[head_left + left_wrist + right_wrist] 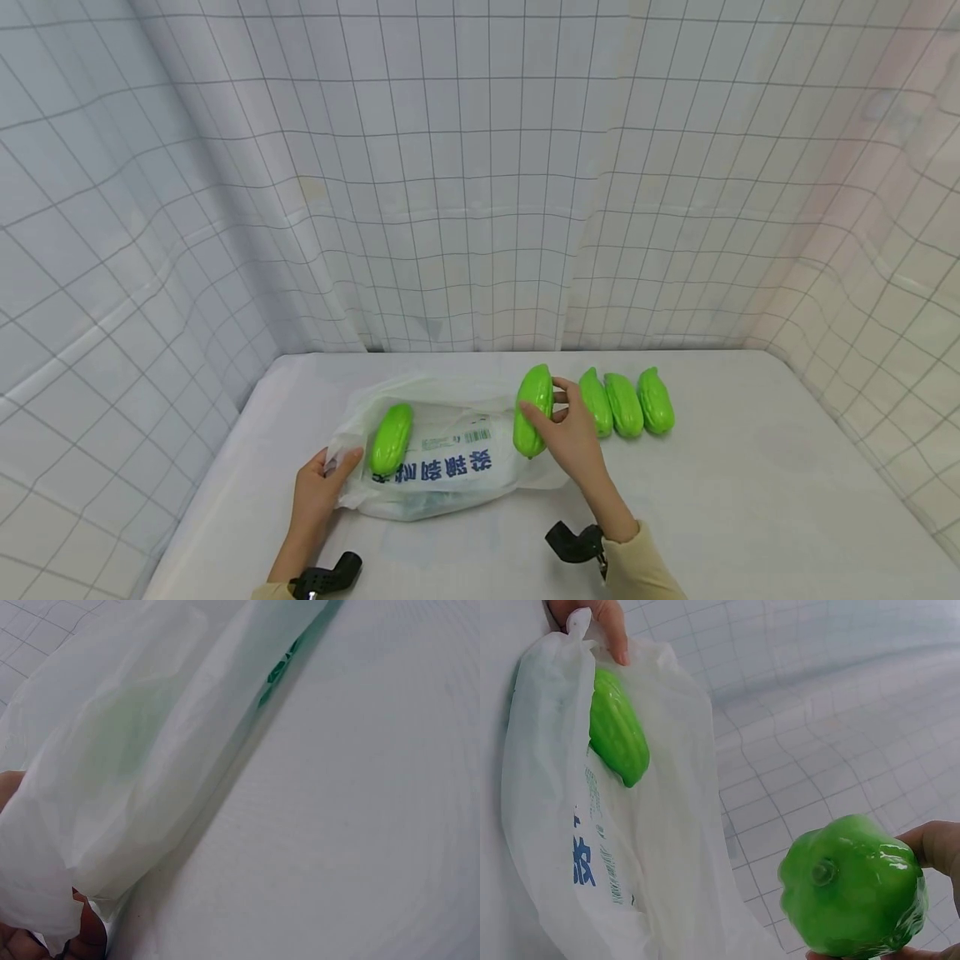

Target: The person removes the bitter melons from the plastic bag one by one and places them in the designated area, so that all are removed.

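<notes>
At the right end of the white plastic bag (420, 503), a green gourd (534, 410) is pinched by the right hand (576, 429), thumb against fingers; the bag's left edge is pinched by the left hand (318, 493). Inside the bag's left part another gourd (392, 439) is seen, and to the bag's right three more gourds (624, 406) are set on the desk (750, 500). The held gourd could be dropped if its glossy surface slips, or snagged if the thin bag sags. On the bag, blue characters (431, 470), small green print (438, 442) and a barcode-like patch (477, 435) are seen upside down; no brand can be surely read.
</notes>
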{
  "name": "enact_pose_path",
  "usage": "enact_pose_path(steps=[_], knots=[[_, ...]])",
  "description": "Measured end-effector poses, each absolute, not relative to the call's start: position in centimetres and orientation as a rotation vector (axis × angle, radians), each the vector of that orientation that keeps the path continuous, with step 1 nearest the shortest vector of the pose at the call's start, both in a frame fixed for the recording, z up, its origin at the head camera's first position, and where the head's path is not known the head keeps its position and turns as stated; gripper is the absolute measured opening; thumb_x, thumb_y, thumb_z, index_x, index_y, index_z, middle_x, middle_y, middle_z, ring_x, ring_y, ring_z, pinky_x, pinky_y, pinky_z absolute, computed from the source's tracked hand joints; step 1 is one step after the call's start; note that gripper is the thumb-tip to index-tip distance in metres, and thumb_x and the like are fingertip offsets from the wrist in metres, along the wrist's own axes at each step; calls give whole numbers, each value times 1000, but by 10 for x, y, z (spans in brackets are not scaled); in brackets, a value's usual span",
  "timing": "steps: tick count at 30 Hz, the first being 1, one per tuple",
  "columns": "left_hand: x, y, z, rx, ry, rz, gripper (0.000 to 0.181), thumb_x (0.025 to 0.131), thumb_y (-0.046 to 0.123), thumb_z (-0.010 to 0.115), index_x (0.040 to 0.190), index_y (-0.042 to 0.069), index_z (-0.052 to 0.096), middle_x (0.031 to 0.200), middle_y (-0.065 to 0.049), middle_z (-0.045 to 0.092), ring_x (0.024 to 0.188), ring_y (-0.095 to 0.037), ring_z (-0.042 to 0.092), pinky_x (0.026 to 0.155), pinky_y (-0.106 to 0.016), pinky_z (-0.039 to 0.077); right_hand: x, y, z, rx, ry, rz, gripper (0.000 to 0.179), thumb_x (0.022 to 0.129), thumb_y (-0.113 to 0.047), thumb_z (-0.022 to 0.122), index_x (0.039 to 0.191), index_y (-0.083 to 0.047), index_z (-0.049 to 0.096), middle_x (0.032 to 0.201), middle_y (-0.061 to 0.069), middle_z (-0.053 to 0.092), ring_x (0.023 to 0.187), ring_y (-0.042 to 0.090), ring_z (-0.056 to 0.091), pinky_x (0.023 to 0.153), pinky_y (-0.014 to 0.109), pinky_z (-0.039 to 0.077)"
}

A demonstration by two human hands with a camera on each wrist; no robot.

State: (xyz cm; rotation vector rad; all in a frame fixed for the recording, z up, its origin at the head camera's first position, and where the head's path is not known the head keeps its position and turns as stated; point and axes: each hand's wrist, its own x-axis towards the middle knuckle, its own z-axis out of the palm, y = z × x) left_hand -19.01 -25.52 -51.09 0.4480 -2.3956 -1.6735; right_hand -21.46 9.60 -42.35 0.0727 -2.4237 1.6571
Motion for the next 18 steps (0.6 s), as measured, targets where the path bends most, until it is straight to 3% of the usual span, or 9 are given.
enact_pose_path(steps=[10, 18], knots=[[-190, -255, -511, 453, -2409, -1654, 64, 86, 50, 65, 123, -2, 57, 118, -20, 59, 85, -16, 54, 68, -21, 44, -216, 112, -421, 38, -2436, 1613, 70, 83, -43, 72, 136, -7, 44, 112, 15, 54, 83, 22, 55, 61, 32, 48], [-190, -255, -511, 455, -2394, -1671, 63, 86, 49, 66, 123, -1, 57, 119, -20, 59, 85, -15, 54, 68, -21, 45, -220, 131, -415, -11, -2579, 1542, 76, 84, -49, 68, 138, -6, 39, 122, 17, 52, 94, 26, 57, 68, 35, 48]])
